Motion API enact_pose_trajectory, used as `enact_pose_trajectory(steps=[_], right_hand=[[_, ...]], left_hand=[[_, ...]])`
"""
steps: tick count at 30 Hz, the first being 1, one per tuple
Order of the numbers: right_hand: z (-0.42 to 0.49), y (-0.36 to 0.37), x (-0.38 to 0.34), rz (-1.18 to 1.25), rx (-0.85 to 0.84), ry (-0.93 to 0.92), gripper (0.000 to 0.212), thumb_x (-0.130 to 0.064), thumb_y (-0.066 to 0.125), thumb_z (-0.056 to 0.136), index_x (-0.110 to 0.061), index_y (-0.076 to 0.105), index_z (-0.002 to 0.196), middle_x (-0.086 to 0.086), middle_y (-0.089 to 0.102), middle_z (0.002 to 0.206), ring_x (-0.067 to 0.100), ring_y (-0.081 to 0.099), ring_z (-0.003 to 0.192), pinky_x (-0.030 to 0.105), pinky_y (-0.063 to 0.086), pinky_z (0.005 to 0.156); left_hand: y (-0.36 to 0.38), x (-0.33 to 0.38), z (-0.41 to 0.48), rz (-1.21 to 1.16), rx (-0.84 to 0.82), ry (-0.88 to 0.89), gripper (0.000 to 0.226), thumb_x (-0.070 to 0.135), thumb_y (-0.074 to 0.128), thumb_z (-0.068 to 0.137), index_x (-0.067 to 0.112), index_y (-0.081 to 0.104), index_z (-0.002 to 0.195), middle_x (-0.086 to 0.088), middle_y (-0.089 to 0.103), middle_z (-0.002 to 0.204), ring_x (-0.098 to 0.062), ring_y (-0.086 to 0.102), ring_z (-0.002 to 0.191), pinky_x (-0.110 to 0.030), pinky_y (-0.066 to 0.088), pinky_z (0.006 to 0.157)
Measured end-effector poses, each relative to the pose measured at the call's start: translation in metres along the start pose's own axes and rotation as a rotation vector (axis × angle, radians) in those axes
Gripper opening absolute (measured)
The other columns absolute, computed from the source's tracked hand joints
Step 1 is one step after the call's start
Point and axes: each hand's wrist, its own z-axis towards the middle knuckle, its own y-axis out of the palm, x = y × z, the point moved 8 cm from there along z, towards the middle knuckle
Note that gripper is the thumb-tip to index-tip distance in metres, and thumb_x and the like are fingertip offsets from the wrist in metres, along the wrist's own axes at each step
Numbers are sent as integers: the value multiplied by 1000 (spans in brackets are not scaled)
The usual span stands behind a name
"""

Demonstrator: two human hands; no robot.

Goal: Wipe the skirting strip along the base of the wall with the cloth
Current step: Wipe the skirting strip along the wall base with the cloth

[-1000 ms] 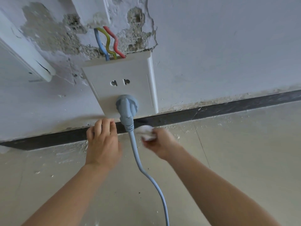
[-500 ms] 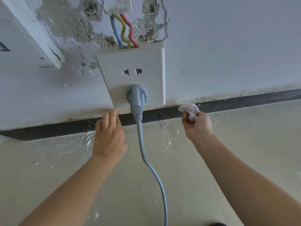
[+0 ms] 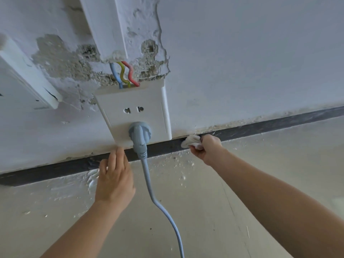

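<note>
A dark skirting strip [image 3: 270, 127] runs along the base of the white wall, rising toward the right. My right hand [image 3: 208, 148] grips a crumpled white cloth [image 3: 191, 141] and presses it against the strip just right of the socket. My left hand [image 3: 114, 177] rests flat on the floor with straight fingers, its fingertips reaching the strip left of the cable and holding nothing.
A white wall socket [image 3: 137, 112] sits just above the strip, with a grey-blue plug [image 3: 139, 133] in it and its cable [image 3: 158, 202] trailing across the floor between my arms. Blue, yellow and red wires [image 3: 123, 75] emerge from broken plaster above. Plaster crumbs lie on the floor.
My right hand carried the cloth from beside the cable rightward onto the strip and stays pressed there. My left hand keeps its place by the strip.
</note>
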Motion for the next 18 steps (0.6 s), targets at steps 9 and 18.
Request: enact_pose_trajectory(steps=[9,18], right_hand=[[-15,-91,-48,-194,26,-176,9,-3,45,95,-2,54,95,14,55,77,20,55,61,22,53,49],[-22,-91,-15,-530,-166,-161,17,-2,46,92,3,57,104,20,59,80,26,58,62,30,51,52]], left_hand=[[10,1,-4,-7,-155,-39,90,5,90,31,-20,59,112,-22,44,121,-37,40,107,-49,51,73],[-12,9,-6,191,-366,-181,82,33,55,92,5,5,150,-10,-2,151,-27,5,127,-36,27,105]])
